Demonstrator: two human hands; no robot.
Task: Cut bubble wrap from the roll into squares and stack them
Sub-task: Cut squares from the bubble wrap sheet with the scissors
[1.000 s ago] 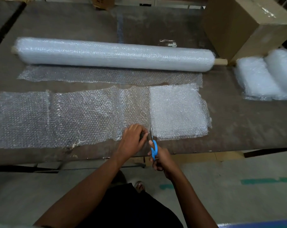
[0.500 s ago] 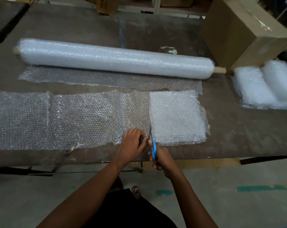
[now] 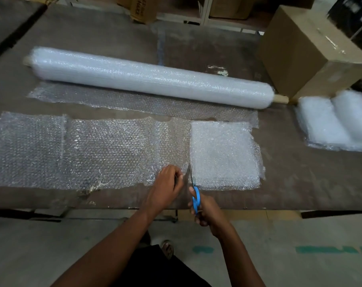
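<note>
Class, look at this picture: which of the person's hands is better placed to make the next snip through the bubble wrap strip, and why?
The right hand: it grips the blue scissors, whose blades sit at the strip's near edge beside the stacked squares. The left hand holds the strip.

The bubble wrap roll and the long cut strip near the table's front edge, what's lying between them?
A narrower bubble wrap sheet lies flat between the roll and the strip, seen in the head view.

A long dark worn table (image 3: 300,183) spans the view, its surface scuffed and stained. Below its near edge lies a pale grey concrete floor (image 3: 51,255) with green tape marks (image 3: 325,250). Beyond the far edge, white shelving (image 3: 205,9) holds cardboard boxes (image 3: 143,7). The light is dim.
</note>
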